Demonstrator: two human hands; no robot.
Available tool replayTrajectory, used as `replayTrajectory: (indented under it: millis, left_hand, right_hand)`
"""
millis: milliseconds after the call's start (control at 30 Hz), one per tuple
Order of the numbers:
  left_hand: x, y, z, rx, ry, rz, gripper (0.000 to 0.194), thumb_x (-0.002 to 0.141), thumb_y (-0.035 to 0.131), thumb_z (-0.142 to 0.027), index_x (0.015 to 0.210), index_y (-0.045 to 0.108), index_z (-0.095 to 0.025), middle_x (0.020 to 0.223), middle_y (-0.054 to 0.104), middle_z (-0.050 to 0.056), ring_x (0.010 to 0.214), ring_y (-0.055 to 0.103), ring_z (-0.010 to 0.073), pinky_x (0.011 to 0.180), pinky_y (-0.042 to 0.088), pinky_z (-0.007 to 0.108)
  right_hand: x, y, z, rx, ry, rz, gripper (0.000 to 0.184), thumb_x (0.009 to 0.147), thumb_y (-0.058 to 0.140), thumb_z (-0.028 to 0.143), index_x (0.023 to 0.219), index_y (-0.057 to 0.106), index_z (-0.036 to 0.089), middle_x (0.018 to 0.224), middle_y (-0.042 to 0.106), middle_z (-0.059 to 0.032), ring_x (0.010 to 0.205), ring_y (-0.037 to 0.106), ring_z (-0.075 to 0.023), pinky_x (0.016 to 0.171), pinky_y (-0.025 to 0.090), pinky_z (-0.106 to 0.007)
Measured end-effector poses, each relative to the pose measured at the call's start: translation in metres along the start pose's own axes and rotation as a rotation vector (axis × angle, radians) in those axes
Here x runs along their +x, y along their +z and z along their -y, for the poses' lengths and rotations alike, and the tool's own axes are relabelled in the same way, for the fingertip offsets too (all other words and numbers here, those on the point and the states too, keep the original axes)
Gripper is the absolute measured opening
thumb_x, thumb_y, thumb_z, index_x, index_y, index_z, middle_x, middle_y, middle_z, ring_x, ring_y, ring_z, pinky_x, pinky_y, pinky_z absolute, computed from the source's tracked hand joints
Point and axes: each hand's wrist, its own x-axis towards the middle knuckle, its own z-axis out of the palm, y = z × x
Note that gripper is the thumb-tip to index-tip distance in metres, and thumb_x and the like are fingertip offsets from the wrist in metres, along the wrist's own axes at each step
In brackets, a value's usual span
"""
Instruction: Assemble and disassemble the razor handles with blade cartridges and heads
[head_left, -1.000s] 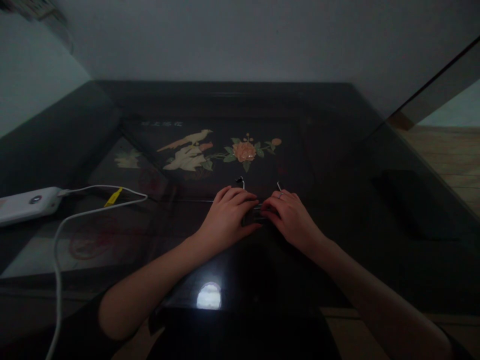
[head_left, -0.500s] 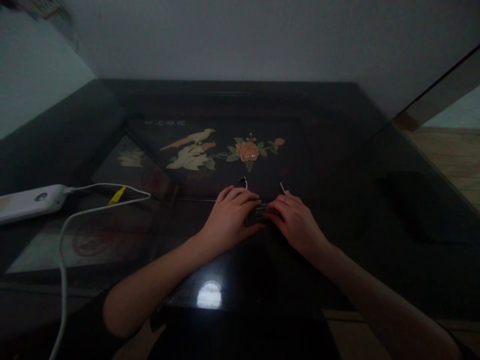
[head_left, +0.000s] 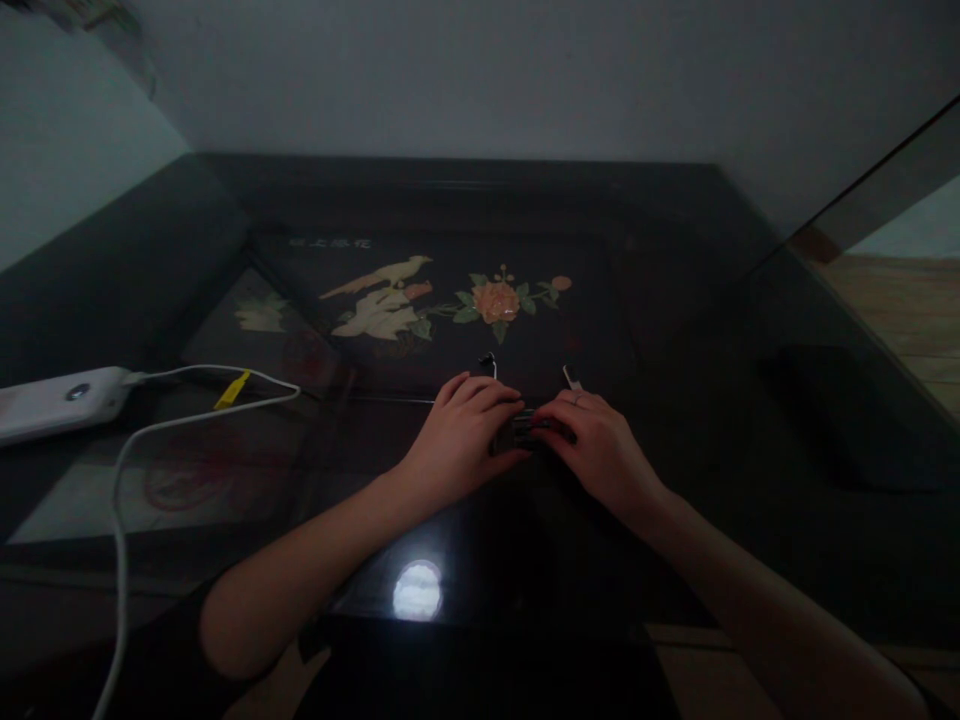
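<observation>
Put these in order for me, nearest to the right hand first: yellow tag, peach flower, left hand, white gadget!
From the right hand, head view:
1. Left hand: just left.
2. Peach flower: beyond, slightly left.
3. Yellow tag: left, by the white cable.
4. White gadget: far left, at the picture's edge.

Dim light leaves the glossy desk (head_left: pixel 690 290) nearly black, with round white glare (head_left: pixel 418 591) below the fingers (head_left: pixel 498 396) and murky detail between them.
</observation>
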Motion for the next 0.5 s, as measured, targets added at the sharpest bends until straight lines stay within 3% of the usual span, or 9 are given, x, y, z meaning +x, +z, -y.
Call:
replayTrajectory:
  millis: [500]
  left_hand:
    - [0.0012, 0.0001, -0.0001, 0.019, 0.006, 0.017, 0.045, 0.079, 0.069, -0.038, 0.119, 0.061, -0.018, 0.122, 0.064, 0.007, 0.119, 0.051, 0.026, 0.109, 0.03, 0.049]
  right_hand:
    - [0.002, -0.0022, -0.0012, 0.043, 0.065, 0.041, 0.004, 0.08, 0.071, 0.014, 0.078, 0.069, 0.017, 0.08, 0.066, -0.0036, 0.078, 0.061, -0.0205, 0.074, 0.044, -0.034]
